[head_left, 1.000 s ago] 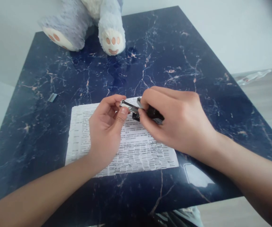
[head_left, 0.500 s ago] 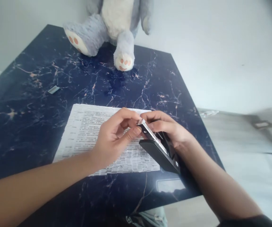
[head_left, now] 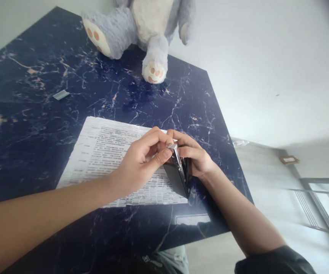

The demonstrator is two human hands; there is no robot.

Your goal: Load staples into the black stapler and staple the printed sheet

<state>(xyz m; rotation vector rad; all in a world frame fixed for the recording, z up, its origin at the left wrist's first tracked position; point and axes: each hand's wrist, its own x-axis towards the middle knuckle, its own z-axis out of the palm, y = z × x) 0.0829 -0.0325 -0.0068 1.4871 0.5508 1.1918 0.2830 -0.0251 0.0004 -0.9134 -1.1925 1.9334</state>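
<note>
A black stapler (head_left: 176,179) with a bright metal channel is held at a slant over a printed sheet of paper (head_left: 110,142), its parts spread apart. My left hand (head_left: 144,158) is closed, its thumb and forefinger pinching the metal tip of the stapler's channel. From the other side my right hand (head_left: 194,154) grips the stapler, fingers curled around it and its fingertips close to the left ones. My hands partly cover the inside of the channel, and I cannot tell whether staples lie in it.
On the dark blue marbled table (head_left: 118,102), a small silvery strip (head_left: 61,94) lies at the left. A large grey plush toy (head_left: 153,49) sits at the back edge. The table's right edge runs beside my right forearm.
The stapler has turned to stand steeper, its lower end swinging left. My right hand and forearm have shifted left; my left fingers stay at the metal tip. The camera view has tilted.
</note>
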